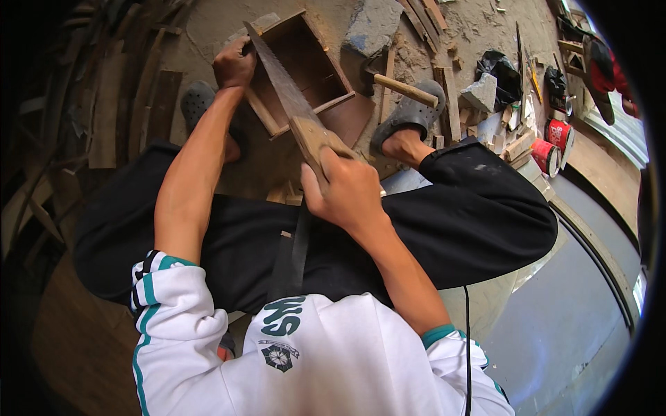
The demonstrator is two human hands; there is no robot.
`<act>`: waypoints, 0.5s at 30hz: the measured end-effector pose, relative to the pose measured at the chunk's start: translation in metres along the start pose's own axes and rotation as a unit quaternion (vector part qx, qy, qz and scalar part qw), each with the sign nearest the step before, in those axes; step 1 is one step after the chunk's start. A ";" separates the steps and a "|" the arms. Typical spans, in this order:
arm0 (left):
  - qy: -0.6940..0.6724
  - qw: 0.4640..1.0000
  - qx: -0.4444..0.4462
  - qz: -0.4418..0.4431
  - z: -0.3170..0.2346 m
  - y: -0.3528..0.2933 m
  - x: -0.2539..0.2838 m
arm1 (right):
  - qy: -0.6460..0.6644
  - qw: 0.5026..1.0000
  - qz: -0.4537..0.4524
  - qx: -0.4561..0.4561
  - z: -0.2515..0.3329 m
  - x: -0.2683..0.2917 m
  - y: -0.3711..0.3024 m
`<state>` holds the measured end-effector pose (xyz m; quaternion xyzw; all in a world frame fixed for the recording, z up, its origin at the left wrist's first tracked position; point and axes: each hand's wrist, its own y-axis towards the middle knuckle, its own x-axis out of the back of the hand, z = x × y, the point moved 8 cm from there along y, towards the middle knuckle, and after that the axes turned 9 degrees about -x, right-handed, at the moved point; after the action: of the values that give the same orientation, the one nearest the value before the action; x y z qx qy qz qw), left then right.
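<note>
My right hand [347,191] is wrapped round the wooden handle of a handsaw [286,90]. The saw's toothed blade slants up and left, passing over the left side of an open wooden box [333,104] that rests on the ground between my feet. At the box's far left side, my left hand [234,64] is closed on its edge, close to the blade's tip; its fingertips are partly hidden. A hammer [406,90] with a pale wooden handle lies by my right shoe, its dark head toward the box.
Wooden boards [107,104] are heaped on the left. A concrete block [372,28] sits beyond the box. On the right are wood offcuts [520,145], a black plastic bag [501,76] and red cans [546,156]. Another person's red clothing [602,69] shows at the right edge.
</note>
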<state>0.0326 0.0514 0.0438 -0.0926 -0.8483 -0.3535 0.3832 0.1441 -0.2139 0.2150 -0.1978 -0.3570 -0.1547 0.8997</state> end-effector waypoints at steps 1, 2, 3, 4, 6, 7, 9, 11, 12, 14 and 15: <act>0.002 1.000 -0.002 -0.001 0.000 0.000 -0.001 | -0.007 1.000 0.000 0.006 0.000 -0.007 0.012; -0.003 1.000 -0.004 0.001 -0.001 0.000 -0.003 | -0.013 1.000 0.000 0.012 0.000 -0.011 0.020; -0.007 1.000 -0.007 0.004 -0.001 0.001 -0.003 | -0.024 1.000 0.007 0.009 0.000 -0.013 0.022; -0.011 1.000 -0.009 0.006 -0.001 0.002 -0.003 | -0.023 1.000 0.011 0.009 -0.001 -0.011 0.017; -0.015 1.000 -0.016 0.000 -0.004 -0.001 -0.001 | -0.020 1.000 0.018 0.011 -0.004 0.001 -0.003; -0.016 1.000 -0.020 -0.004 -0.005 -0.001 -0.001 | -0.025 0.999 0.046 0.002 -0.007 0.001 -0.009; -0.016 1.000 -0.016 0.005 -0.003 0.002 -0.002 | -0.016 0.999 0.044 0.009 -0.008 -0.010 0.006; -0.018 1.000 -0.023 0.005 -0.006 0.004 -0.002 | -0.009 0.999 0.040 -0.004 -0.006 -0.013 0.011; -0.015 0.999 -0.032 0.001 -0.007 0.004 -0.001 | -0.005 0.999 0.041 -0.016 -0.004 -0.012 0.011; -0.010 0.999 -0.041 -0.004 -0.010 0.004 0.001 | 0.024 0.999 0.039 -0.029 -0.001 -0.009 0.004; -0.009 0.999 -0.041 -0.004 -0.012 0.003 0.001 | 0.047 0.998 0.035 -0.029 -0.001 -0.004 -0.006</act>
<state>0.0402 0.0458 0.0518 -0.1080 -0.8368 -0.3892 0.3697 0.1394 -0.2192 0.2126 -0.2284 -0.3027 -0.1429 0.9142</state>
